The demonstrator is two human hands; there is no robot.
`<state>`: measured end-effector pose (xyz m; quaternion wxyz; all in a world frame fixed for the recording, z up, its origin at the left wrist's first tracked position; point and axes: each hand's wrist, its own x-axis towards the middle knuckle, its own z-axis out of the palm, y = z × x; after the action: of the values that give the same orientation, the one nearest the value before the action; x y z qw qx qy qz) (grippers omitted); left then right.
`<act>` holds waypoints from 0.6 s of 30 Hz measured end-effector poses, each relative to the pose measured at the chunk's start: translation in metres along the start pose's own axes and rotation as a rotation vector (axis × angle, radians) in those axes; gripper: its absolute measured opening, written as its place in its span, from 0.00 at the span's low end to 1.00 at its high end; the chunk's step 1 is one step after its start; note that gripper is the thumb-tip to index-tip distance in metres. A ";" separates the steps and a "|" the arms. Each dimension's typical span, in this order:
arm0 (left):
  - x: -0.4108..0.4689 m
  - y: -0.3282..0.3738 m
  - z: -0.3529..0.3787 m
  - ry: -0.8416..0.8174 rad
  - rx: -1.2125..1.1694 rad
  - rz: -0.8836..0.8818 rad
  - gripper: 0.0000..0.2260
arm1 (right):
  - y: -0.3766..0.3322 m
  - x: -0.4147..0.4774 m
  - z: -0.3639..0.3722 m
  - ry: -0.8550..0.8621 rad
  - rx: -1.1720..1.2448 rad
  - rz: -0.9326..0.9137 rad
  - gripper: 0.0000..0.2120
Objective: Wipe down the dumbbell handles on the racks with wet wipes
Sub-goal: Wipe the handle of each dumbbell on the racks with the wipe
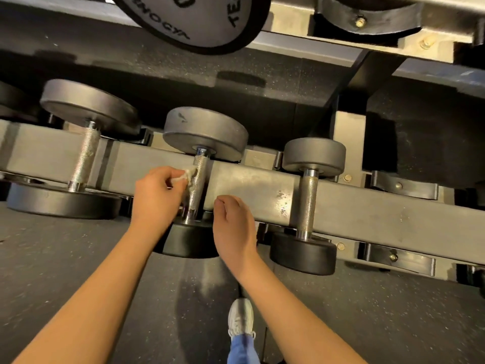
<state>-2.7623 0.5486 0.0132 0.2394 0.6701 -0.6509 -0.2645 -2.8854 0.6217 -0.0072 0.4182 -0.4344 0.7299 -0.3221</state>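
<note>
Left hand (157,195) pinches the wipe (187,176) against the middle handle (200,164) on the rack (249,185); right hand (233,222) hangs loose, empty. I'd judge the wipe limp, the knurled steel snaggy: wrap it mid-handle.

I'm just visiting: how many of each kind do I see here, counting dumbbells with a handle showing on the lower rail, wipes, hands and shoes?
Dumbbells: 3 (left dumbbell, middle dumbbell, right dumbbell)
Wipes: 1 (wipe, pinched by the left hand)
Hands: 2 (left hand, right hand)
Shoes: 1 (shoe)
Total: 7
</note>
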 end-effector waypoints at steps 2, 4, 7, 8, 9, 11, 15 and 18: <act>0.003 -0.008 -0.004 -0.012 -0.013 -0.060 0.05 | -0.007 0.000 0.015 0.029 0.090 0.066 0.12; 0.003 -0.010 -0.004 -0.031 -0.056 -0.122 0.04 | -0.010 -0.001 0.028 0.078 0.102 0.105 0.13; 0.003 -0.010 -0.002 -0.044 -0.091 -0.101 0.02 | -0.010 -0.003 0.036 0.166 0.105 0.105 0.14; 0.004 -0.011 -0.002 -0.046 -0.108 -0.096 0.02 | -0.010 -0.004 0.036 0.174 0.078 0.100 0.14; 0.004 -0.010 -0.003 -0.049 -0.115 -0.088 0.03 | -0.011 -0.004 0.035 0.172 0.054 0.097 0.14; 0.005 -0.011 -0.004 -0.062 -0.103 -0.078 0.03 | -0.015 -0.004 0.032 0.164 0.032 0.098 0.14; 0.005 -0.009 -0.002 -0.099 -0.082 -0.062 0.06 | -0.017 -0.006 0.029 0.163 0.025 0.096 0.14; 0.006 -0.010 -0.001 -0.138 -0.079 -0.056 0.08 | -0.016 -0.005 0.031 0.183 0.026 0.093 0.14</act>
<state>-2.7542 0.5431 0.0071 0.2128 0.6581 -0.6361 -0.3421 -2.8507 0.6167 -0.0055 0.3701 -0.3631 0.7801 -0.3501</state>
